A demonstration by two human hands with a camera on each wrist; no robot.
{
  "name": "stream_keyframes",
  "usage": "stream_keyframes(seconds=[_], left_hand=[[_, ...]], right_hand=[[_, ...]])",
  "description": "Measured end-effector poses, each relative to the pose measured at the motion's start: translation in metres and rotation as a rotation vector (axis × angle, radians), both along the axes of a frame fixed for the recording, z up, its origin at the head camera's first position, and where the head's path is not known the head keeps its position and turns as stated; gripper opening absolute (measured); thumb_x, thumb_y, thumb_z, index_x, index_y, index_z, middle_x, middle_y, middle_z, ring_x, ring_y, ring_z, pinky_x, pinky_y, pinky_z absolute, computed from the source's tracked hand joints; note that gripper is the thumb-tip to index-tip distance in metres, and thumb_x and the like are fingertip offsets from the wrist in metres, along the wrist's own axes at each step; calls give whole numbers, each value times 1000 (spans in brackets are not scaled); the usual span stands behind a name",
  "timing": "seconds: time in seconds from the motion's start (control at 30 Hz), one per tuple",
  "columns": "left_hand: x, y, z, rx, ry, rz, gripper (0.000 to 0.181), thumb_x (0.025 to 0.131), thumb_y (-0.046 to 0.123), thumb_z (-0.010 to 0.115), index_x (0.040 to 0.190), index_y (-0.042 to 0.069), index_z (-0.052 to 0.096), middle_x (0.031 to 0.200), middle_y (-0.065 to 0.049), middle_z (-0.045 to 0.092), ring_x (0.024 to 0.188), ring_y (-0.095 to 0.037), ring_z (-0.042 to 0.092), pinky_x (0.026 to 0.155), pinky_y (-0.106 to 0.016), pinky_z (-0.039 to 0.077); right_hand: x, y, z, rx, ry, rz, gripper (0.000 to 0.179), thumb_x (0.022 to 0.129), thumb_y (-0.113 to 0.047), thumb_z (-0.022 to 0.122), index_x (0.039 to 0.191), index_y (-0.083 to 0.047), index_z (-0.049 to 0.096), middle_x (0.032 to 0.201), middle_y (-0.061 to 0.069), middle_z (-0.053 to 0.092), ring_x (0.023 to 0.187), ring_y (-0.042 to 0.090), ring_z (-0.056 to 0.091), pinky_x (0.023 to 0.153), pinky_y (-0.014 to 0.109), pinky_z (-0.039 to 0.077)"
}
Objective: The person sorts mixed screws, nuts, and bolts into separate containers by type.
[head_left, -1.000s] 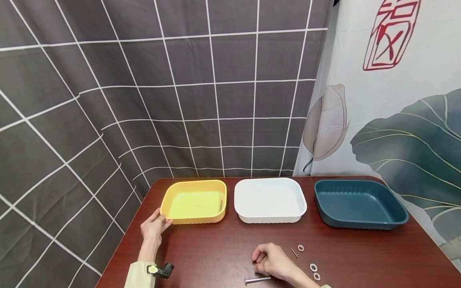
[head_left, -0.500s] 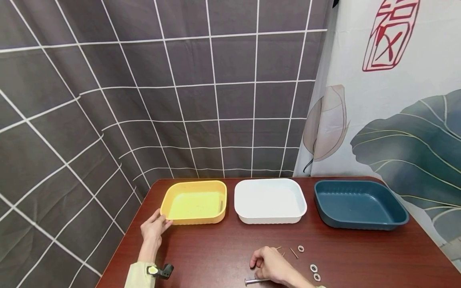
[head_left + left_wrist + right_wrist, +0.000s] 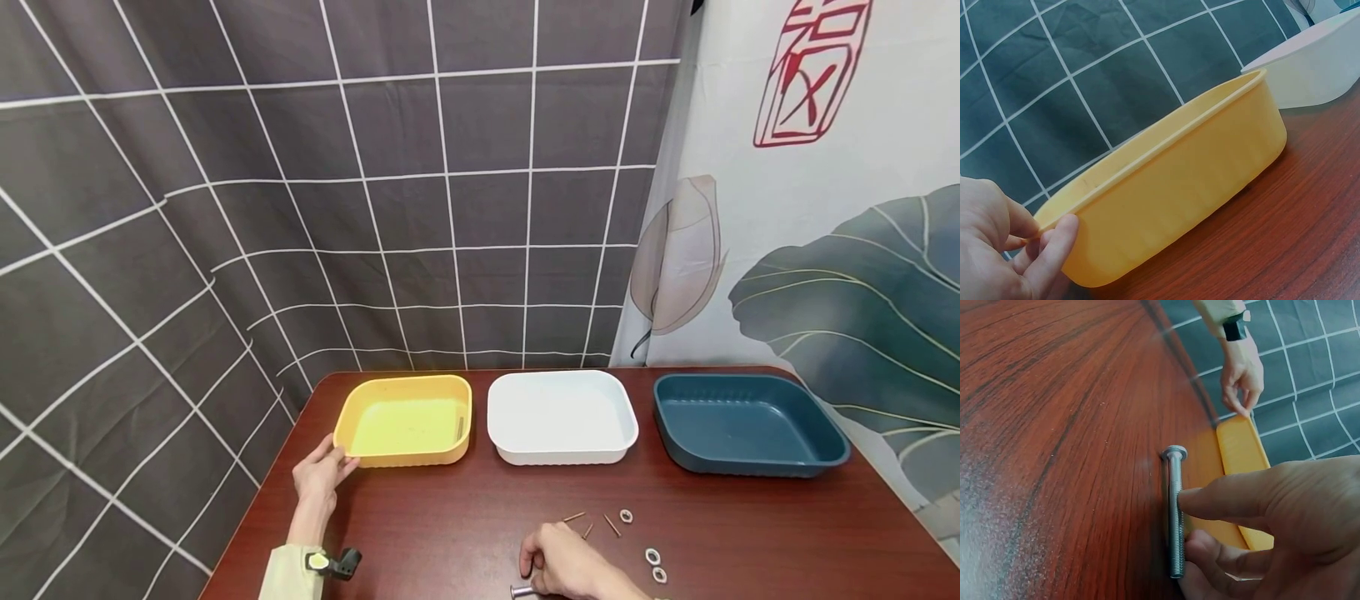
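At the left end of the table, my left hand (image 3: 321, 479) pinches the near corner of a yellow tray (image 3: 1172, 181), thumb and fingers on its rim. My right hand (image 3: 566, 562) is low over the front of the table, at a silver bolt (image 3: 1175, 487) lying there. In the right wrist view the thumb tip touches the bolt's shank and the other fingertips are beside its threaded end, with a gap between thumb and fingers. The head view shows only the bolt's head end; the hand covers the rest.
Three thin brass-coloured nails (image 3: 612, 526) lie beyond my right hand, with three metal nuts (image 3: 652, 556) to their right. A white tray (image 3: 562, 457) and a dark blue tray (image 3: 750, 467) line the back of the table (image 3: 435, 525). A small slim piece (image 3: 461, 428) lies in the yellow tray.
My right hand has drawn back toward the near edge, over the bolt, uncovering two nails that it hid before. The left hand stays on the yellow tray.
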State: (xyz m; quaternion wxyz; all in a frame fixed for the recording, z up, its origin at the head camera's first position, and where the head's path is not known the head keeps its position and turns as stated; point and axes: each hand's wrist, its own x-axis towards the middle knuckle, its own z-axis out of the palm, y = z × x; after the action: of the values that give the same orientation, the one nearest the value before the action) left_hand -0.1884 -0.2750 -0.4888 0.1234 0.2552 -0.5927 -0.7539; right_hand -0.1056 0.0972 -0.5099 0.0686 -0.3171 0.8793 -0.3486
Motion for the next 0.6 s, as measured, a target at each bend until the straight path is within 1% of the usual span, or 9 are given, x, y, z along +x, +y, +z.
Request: stream_keyframes(seconds=[0.1, 0.17, 0.3, 0.43, 0.5, 0.53, 0.6], left_hand=[[0, 0, 0, -2, 6, -1, 54, 96, -7, 52, 148, -9, 38, 77, -2, 64, 58, -8, 66, 69, -24, 64], [0, -1, 0, -3, 7, -1, 54, 96, -7, 52, 148, -9, 38, 77, -2, 64, 58, -8, 66, 69, -24, 64], [0, -1, 0, 1, 9, -1, 54, 96, -7, 53, 148, -9, 38, 77, -2, 64, 58, -8, 66, 69, -24, 64], [0, -1, 0, 0, 7, 0, 53, 96, -7, 53, 147, -9, 38, 78, -3, 64, 58, -7, 65, 69, -24, 64], [1, -1, -1, -1, 7, 1, 52, 97, -7, 53, 147, -9, 39, 78, -4, 64, 58, -7, 65, 69, -25, 64], [1, -1, -1, -2, 6, 1, 52, 97, -7, 53, 147, -9, 39, 78, -4, 64, 57, -7, 65, 69, -25, 64], [0, -1, -1, -3, 10, 0, 52, 96, -7, 53, 147, -9, 39, 79, -5, 65, 58, -7, 65, 69, -25, 64]], right_hand=[[1, 0, 2, 32, 14, 53, 27, 61, 7, 69, 67, -20, 71, 58, -22, 44, 55, -6, 41, 48, 8, 38], [2, -1, 4, 50, -4, 81, 29, 64, 9, 66, 67, -20, 71, 57, -23, 46, 55, -7, 42, 47, 7, 38], [3, -2, 5, 97, -57, 103, 31, 67, 10, 65, 67, -20, 70, 54, -23, 47, 53, -6, 43, 46, 8, 40], [3, -1, 5, 152, -66, 114, 28, 68, 6, 68, 67, -22, 67, 53, -21, 43, 52, -4, 41, 45, 11, 38], [2, 0, 4, 148, -72, 117, 27, 68, 5, 69, 67, -23, 66, 54, -22, 41, 52, -4, 41, 44, 11, 37], [1, 0, 3, 130, -63, 124, 27, 69, 5, 68, 68, -22, 66, 55, -23, 41, 53, -4, 40, 45, 11, 37], [-2, 1, 2, 58, -61, 132, 25, 67, 5, 67, 68, -20, 66, 55, -24, 41, 52, -6, 39, 45, 9, 37]])
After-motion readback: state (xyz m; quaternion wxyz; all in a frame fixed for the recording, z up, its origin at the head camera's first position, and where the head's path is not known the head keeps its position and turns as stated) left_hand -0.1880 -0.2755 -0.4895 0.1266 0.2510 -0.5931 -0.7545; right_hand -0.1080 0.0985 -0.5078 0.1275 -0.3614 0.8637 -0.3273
